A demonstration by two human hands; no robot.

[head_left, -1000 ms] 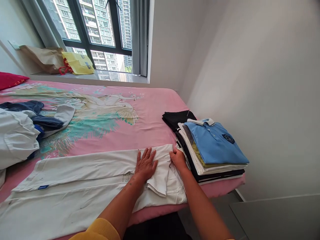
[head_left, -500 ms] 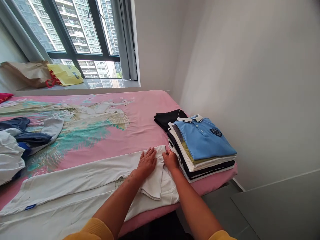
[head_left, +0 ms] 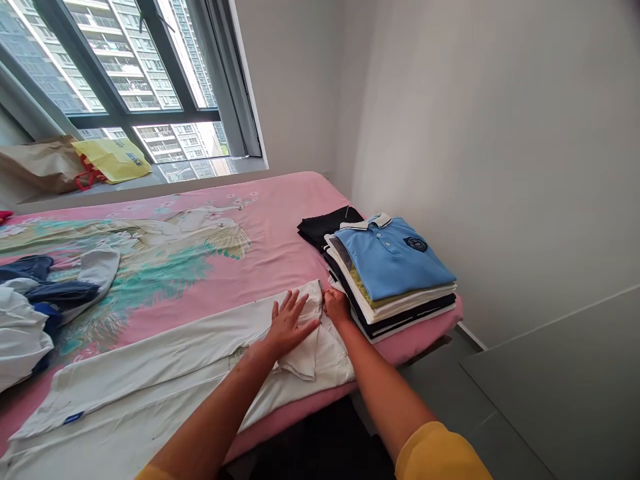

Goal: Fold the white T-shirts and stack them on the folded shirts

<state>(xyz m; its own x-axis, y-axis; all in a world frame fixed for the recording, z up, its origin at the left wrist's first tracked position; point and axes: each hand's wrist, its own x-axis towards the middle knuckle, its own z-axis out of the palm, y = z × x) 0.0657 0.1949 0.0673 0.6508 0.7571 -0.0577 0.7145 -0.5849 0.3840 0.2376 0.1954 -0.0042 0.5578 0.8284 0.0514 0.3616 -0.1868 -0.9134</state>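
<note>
White shirt [head_left: 165, 370] laid lengthwise along the near edge of the pink bedspread [head_left: 280, 257], blue tag [head_left: 73, 418] at its left part; sleeve turned in near the right end.

Left hand [head_left: 290, 327]: fingers spread, thumb apart, over the shirt near its right end; whether the palm presses on the cloth cannot be told. Right hand [head_left: 336, 305]: fingers curled, thumb drawn in, at the shirt's right end; whether cloth is pinched cannot be made out.

Obstruction: stack of folded clothes [head_left: 373, 320] just beyond the right hand, at the bed's corner, taking up the space on that side. Top item: light-blue polo shirt [head_left: 397, 260], pale collar, dark round badge [head_left: 415, 244]. White, olive and black layers below. Black folded garment [head_left: 325, 227] adjoins the stack's far side.

Far left: loose heap of white and navy clothes [head_left: 25, 327], well apart from both hands; bare bedspread with bird print between heap and stack.

Background: brown paper bag [head_left: 45, 167] and yellow bag [head_left: 117, 160] with red handles, side by side on the windowsill [head_left: 200, 168]; grey curtain [head_left: 225, 80] at the window's right.
</note>
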